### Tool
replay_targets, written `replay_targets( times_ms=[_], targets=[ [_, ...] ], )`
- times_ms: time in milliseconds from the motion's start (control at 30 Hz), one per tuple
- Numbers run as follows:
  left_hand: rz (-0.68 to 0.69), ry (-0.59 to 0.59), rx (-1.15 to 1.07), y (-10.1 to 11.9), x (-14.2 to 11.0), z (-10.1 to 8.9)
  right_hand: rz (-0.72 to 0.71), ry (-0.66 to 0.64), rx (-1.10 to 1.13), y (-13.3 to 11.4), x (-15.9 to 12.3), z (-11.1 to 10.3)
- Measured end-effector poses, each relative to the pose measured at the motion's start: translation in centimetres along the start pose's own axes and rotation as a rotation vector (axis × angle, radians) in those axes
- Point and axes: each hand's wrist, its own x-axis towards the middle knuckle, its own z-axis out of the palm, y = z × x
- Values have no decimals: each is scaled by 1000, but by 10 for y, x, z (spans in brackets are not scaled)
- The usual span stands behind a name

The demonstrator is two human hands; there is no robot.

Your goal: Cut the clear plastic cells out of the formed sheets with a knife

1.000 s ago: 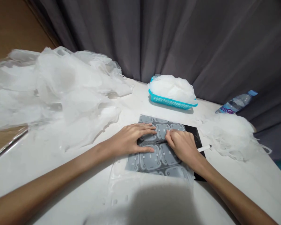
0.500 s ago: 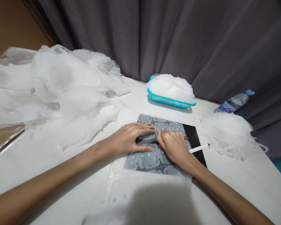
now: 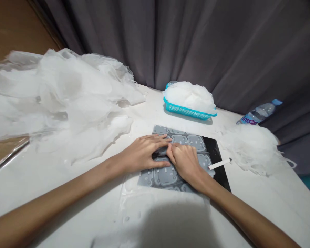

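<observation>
A translucent sheet point(image 3: 165, 174) with rounded, lid-like shapes lies over a black board point(image 3: 218, 151) on the white table. My left hand point(image 3: 147, 151) presses on the sheet's left part, fingers stretched and thumb apart. Close beside its fingertips, my right hand point(image 3: 186, 160) rests on the sheet with fingers curled in. Whatever its fingers grip is hidden from the camera. A thin white stick with a dark tip point(image 3: 219, 164) lies across the board just right of that hand.
Behind the sheet stands a turquoise basket point(image 3: 191, 113) heaped with white translucent pieces. A large pile of translucent film point(image 3: 74, 93) fills the left side. At right are a smaller heap of scraps point(image 3: 253, 148) and a water bottle point(image 3: 260, 112). A grey curtain point(image 3: 183, 41) hangs behind.
My right hand has slid left across the sheet towards my left hand, uncovering more of the sheet's right side and of the white stick. My left hand stays put.
</observation>
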Motion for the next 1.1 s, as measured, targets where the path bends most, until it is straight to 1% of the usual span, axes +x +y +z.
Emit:
replay_targets(
  times_ms=[100, 200, 367, 467, 533, 633, 700, 800, 1000, 1100],
  targets=[
    [-27, -7, -3, 1, 0, 1, -3, -9, 4, -2, 0, -1],
    [-61, -19, -63, 6, 1, -1, 1, -23, 3, -9, 1, -3],
    [-98, -41, -154, 10, -2, -11, -26, -33, 10, -24, 5, -8],
    [-89, -123, -155, 1, -8, -24, -37, -31, 15, -26, 5, -10],
    [-87, -174, -104, -8, -14, -32, -44, -24, 27, -24, 4, -9],
    [-78, -202, -36, -20, -25, -41, -51, -11, 53, -21, 3, -6],
    [-71, -200, -43, -24, -31, -41, -52, -9, 54, -21, 3, -5],
    [-72, -179, -51, -26, -37, -35, -47, -25, 40, -27, 4, -6],
    [-120, -170, -52, -23, -38, -26, -13, -123, 38, -44, 6, -18],
    [-126, -185, -44, -21, -37, -26, -34, -113, 40, -49, 7, -19]
  ],
)
